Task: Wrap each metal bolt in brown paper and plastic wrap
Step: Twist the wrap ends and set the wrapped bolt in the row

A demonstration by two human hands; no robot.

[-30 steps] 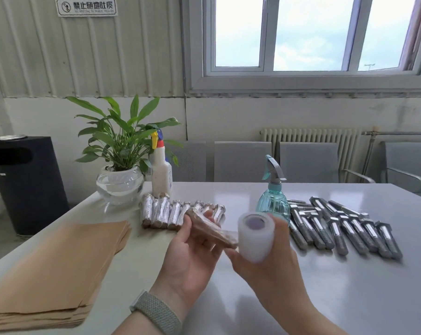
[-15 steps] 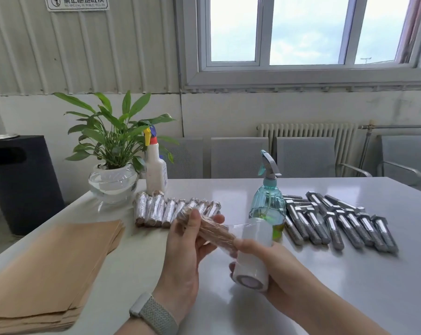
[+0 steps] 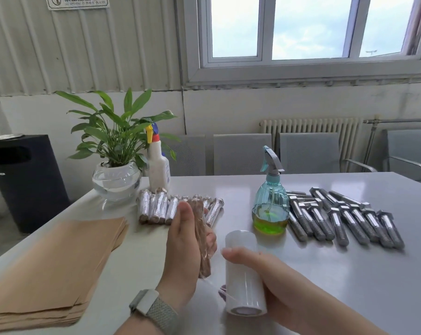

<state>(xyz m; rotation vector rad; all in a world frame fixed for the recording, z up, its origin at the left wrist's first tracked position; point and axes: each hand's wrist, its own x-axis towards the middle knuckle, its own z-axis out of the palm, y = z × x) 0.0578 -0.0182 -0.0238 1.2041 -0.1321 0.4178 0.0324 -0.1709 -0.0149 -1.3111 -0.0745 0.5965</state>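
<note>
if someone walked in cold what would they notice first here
Front and centre, the left hand grips a paper-wrapped bolt while the right hand holds a white roll of plastic wrap upright beside it. Bare metal bolts lie in a row on the table's right side behind a teal spray bottle, and a stack of brown paper fills the near left corner.

Bare table (image 3: 349, 274) ahead (spray bottle (image 3: 270, 209) beyond).

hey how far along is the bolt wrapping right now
Done: a row of shiny wrapped bolts beside the potted plant. In hand: left hand holds a brown-papered bolt, right hand the white plastic wrap roll. Left: many bare metal bolts.
</note>
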